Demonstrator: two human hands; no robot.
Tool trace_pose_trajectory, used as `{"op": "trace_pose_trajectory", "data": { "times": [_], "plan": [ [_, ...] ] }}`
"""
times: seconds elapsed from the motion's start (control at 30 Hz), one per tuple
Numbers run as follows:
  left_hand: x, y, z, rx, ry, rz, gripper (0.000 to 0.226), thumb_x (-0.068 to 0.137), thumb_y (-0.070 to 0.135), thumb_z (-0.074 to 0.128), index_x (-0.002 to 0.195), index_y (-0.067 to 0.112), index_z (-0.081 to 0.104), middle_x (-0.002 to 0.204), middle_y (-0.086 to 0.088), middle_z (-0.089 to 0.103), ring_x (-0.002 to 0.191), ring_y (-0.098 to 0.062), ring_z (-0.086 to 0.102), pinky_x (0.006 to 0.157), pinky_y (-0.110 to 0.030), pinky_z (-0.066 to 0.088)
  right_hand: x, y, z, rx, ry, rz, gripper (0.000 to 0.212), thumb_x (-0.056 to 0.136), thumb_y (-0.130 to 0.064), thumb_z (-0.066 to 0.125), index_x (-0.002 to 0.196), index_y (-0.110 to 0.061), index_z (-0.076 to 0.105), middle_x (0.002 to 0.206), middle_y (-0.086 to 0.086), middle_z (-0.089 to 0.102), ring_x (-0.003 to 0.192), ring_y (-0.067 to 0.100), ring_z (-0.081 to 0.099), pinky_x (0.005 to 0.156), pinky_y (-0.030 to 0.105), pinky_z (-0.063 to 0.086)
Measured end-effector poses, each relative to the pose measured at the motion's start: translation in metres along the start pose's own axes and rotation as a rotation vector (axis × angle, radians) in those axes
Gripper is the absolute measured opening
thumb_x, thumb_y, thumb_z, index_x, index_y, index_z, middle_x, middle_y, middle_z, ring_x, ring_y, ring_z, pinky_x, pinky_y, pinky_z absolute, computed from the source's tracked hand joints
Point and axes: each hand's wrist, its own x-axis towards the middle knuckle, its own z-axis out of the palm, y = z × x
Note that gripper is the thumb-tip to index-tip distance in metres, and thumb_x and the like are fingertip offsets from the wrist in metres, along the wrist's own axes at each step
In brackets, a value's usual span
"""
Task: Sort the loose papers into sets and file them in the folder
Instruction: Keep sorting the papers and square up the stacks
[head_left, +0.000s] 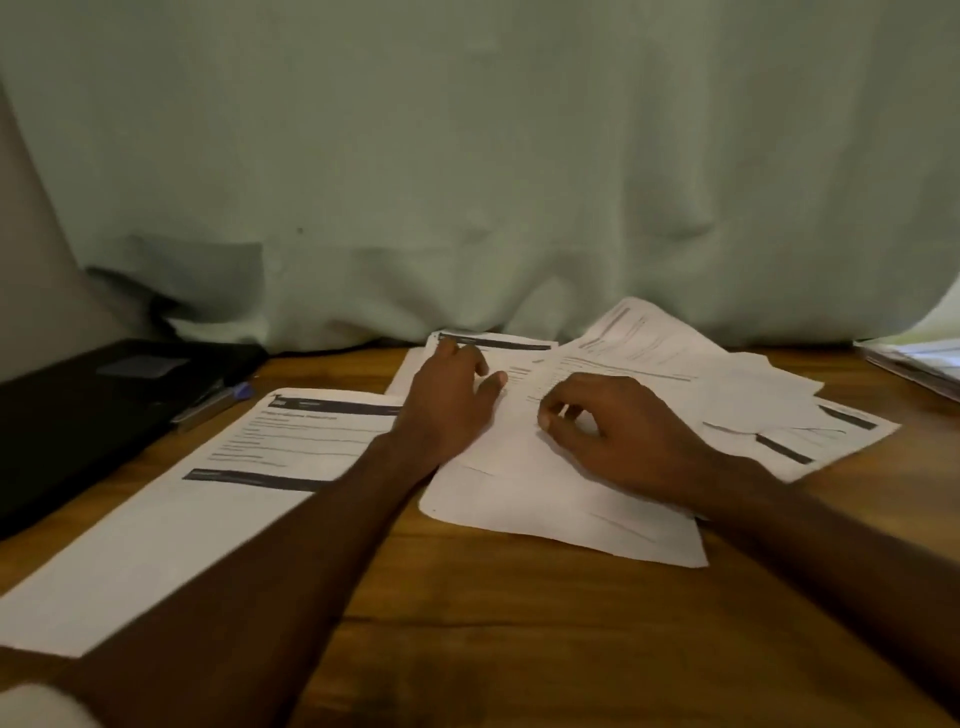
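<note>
A pale green curtain (467, 156) hangs behind the wooden bench (493, 623) and bunches up along its far edge. Against that curtain's hem, to the left, lies a black folder (93, 410), shut flat, with a blue-capped pen (213, 402) lying just beside its near right edge. Out from the curtain's middle spreads the heap of loose papers (649, 374), sheets overlapping at odd angles, several with dark header bars. Left of the heap, a single printed sheet (208, 493) lies apart, its near part crossed by the left forearm. At the curtain's right end another stack of papers (919, 358) sits at the bench edge, only partly in view. The left hand (447, 405) rests on the heap with fingers spread fairly straight, pressing down the sheets. The right hand (618, 431) sits on the heap too, fingers curled, thumb and forefinger seeming to pinch at a sheet, though blur hides the grip.
</note>
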Motion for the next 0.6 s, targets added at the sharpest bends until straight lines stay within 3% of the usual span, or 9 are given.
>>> {"op": "trace_pose_trajectory", "data": {
  "times": [0.13,0.2,0.33,0.4,0.47,0.53,0.6],
  "plan": [
    [0.008,0.001,-0.021,-0.101,0.035,-0.012,0.024,0.1,0.04,0.061,0.089,0.019,0.065,0.089,0.006,0.061,0.076,-0.007,0.056,0.067,-0.025,0.036,-0.002,-0.006,0.007,0.017,-0.076,-0.07,0.025,0.094,-0.049,0.056,0.099,-0.029,0.071,0.098,-0.015,0.069,0.093,0.005,0.061,0.085,0.037,0.053],
    [0.011,-0.001,-0.056,-0.06,-0.047,0.004,0.027,0.101,0.037,0.059,0.086,0.016,0.068,0.082,0.004,0.065,0.071,-0.006,0.057,0.061,-0.026,0.039,-0.001,-0.005,0.007,0.013,-0.068,-0.088,0.028,0.094,-0.052,0.053,0.099,-0.03,0.07,0.098,-0.016,0.068,0.095,0.005,0.061,0.085,0.037,0.053],
    [-0.017,-0.031,-0.127,0.047,-0.249,0.106,0.02,0.101,0.029,0.06,0.086,0.023,0.072,0.078,0.012,0.067,0.073,-0.004,0.062,0.069,-0.028,0.043,-0.002,-0.012,0.007,0.008,-0.049,-0.11,0.035,0.096,-0.056,0.05,0.116,-0.033,0.068,0.115,-0.02,0.067,0.109,0.002,0.058,0.096,0.033,0.049],
    [-0.045,-0.05,-0.136,0.135,-0.4,0.075,0.014,0.099,0.043,0.061,0.104,0.035,0.072,0.104,0.016,0.07,0.096,-0.003,0.063,0.086,-0.03,0.05,-0.002,-0.025,0.009,0.005,-0.119,-0.118,0.043,0.097,-0.06,0.047,0.127,-0.035,0.065,0.129,-0.021,0.063,0.121,0.0,0.053,0.105,0.028,0.042],
    [-0.065,-0.057,-0.131,0.202,-0.538,0.036,0.036,0.101,0.055,0.052,0.135,0.046,0.058,0.143,0.015,0.057,0.128,-0.01,0.053,0.109,-0.03,0.038,-0.002,-0.037,0.012,-0.011,-0.226,-0.112,0.047,0.098,-0.063,0.045,0.135,-0.038,0.059,0.14,-0.023,0.056,0.13,-0.002,0.046,0.108,0.021,0.031],
    [-0.072,-0.054,-0.124,0.193,-0.575,0.001,0.048,0.105,0.053,0.042,0.153,0.043,0.04,0.161,0.012,0.037,0.145,-0.015,0.036,0.112,-0.031,0.025,-0.003,-0.046,0.012,-0.019,-0.301,-0.117,0.052,0.096,-0.064,0.042,0.14,-0.041,0.056,0.146,-0.026,0.051,0.134,-0.005,0.04,0.109,0.019,0.024],
    [-0.071,-0.043,-0.116,0.205,-0.567,0.002,0.052,0.107,0.052,0.037,0.157,0.038,0.033,0.165,0.01,0.03,0.15,-0.015,0.03,0.113,-0.029,0.021,-0.006,-0.046,0.011,-0.008,-0.332,-0.119,0.056,0.094,-0.065,0.039,0.142,-0.041,0.054,0.148,-0.026,0.049,0.134,-0.007,0.038,0.111,0.019,0.023]
  ]
}}
